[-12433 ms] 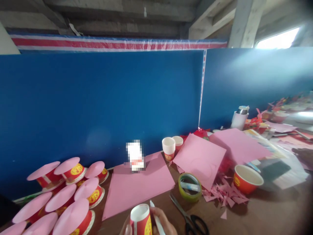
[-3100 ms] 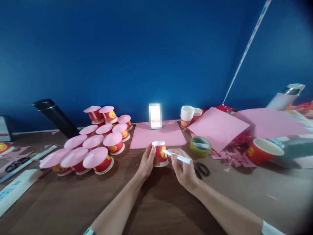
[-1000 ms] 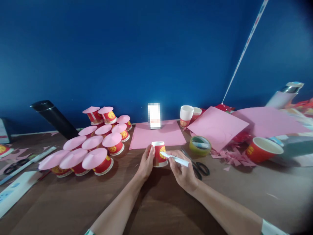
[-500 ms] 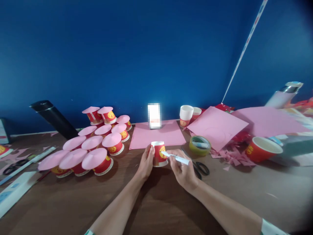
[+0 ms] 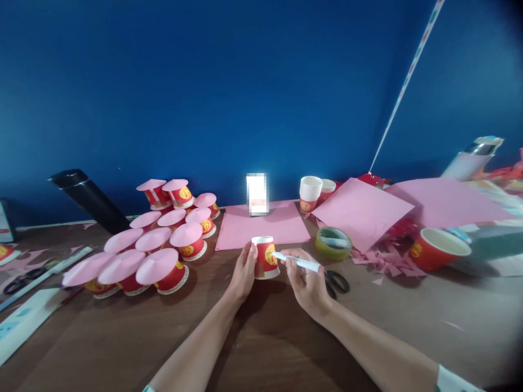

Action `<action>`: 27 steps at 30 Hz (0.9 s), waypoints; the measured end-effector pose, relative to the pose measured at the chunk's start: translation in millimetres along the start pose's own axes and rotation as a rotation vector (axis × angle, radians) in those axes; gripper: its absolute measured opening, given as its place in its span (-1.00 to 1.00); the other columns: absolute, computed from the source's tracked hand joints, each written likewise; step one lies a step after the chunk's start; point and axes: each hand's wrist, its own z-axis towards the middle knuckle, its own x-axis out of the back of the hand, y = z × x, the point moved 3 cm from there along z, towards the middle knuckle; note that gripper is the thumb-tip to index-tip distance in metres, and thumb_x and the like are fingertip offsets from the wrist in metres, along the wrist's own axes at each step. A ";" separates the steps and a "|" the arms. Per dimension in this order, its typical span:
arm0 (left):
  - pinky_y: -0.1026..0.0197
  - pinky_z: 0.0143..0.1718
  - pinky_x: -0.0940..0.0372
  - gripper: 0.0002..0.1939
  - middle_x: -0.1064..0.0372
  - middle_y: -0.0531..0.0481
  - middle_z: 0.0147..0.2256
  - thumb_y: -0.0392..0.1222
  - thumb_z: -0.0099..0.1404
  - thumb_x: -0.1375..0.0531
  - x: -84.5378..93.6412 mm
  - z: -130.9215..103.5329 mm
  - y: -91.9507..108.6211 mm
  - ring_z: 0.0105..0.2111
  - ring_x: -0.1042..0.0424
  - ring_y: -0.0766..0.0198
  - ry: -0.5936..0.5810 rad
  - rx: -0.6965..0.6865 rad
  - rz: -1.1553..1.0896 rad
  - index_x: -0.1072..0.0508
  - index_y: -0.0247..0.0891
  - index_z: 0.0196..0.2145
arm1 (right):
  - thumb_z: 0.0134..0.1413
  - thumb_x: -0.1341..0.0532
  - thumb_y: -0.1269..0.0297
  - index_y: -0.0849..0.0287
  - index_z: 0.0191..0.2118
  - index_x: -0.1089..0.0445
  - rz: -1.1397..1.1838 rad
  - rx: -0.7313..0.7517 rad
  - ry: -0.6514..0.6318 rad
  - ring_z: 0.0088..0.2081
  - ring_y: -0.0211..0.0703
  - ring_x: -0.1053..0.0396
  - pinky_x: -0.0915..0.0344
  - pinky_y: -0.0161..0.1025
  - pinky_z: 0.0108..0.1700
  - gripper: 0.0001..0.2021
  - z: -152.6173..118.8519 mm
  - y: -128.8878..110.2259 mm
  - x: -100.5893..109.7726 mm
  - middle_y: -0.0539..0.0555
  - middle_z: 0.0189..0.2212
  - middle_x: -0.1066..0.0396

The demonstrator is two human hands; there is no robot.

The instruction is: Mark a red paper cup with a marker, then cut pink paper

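White pen point(image 5: 308, 264) aimed across at an upturned paper cup point(image 5: 263, 261)

At the centre of the frame, the red cup stands upright on its rim on the surface point(image 5: 245, 343). The left hand point(image 5: 244, 272), the nearer one, has its grip closed against the cup's left side. The right hand point(image 5: 306, 280) grip is clamped on the pen, its long axis nearly level, tip pointing left at the gold emblem point(image 5: 270, 254); contact is unclear.

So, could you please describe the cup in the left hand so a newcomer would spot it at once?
Below the blue wall, find pink sheets on the brown table. Nearer the camera, the left hand holds the red cup, narrow end up. Unlike the pink-topped cups to its left, it carries no pink disc, and a white pen points at it.
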 end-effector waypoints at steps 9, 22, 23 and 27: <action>0.12 -0.14 -0.25 -0.54 -0.40 -0.14 -0.20 0.08 0.22 -0.02 -0.7 -0.4 -0.1 -0.20 -0.38 0.11 -0.032 -0.021 0.010 -0.32 -0.31 -0.08 | 0.15 -0.03 0.40 0.15 -0.19 -0.33 0.029 0.045 -0.026 -0.25 -0.14 -0.38 -0.33 -0.21 -0.15 -0.82 0.8 -2.8 -0.2 0.11 -0.30 -0.41; 0.12 -0.13 -0.24 -0.56 -0.40 -0.13 -0.17 0.08 0.21 -0.04 -1.3 -1.3 1.6 -0.17 -0.37 0.11 -0.048 -0.005 -0.004 -0.33 -0.28 -0.08 | 0.14 -0.04 0.41 0.15 -0.19 -0.32 -0.012 0.083 -0.016 -0.25 -0.14 -0.39 -0.31 -0.18 -0.14 -0.83 0.3 -2.7 -2.3 0.10 -0.30 -0.42; 0.12 -0.13 -0.24 -0.56 -0.40 -0.13 -0.17 0.08 0.21 -0.04 -1.3 -1.3 1.7 -0.17 -0.37 0.11 -0.044 -0.006 0.000 -0.33 -0.28 -0.08 | 0.14 -0.05 0.41 0.15 -0.19 -0.32 -0.019 0.086 -0.010 -0.26 -0.14 -0.39 -0.31 -0.19 -0.15 -0.84 -0.1 -2.2 -2.5 0.10 -0.31 -0.42; 0.13 -0.15 -0.25 -0.54 -0.40 -0.12 -0.19 0.10 0.19 -0.05 -0.8 -0.6 1.1 -0.18 -0.37 0.11 -0.016 -0.008 -0.001 -0.33 -0.29 -0.09 | 0.14 -0.04 0.43 0.16 -0.21 -0.30 -0.039 0.082 -0.031 -0.28 -0.14 -0.39 -0.30 -0.18 -0.17 -0.85 -1.0 -1.1 -3.7 0.09 -0.34 -0.43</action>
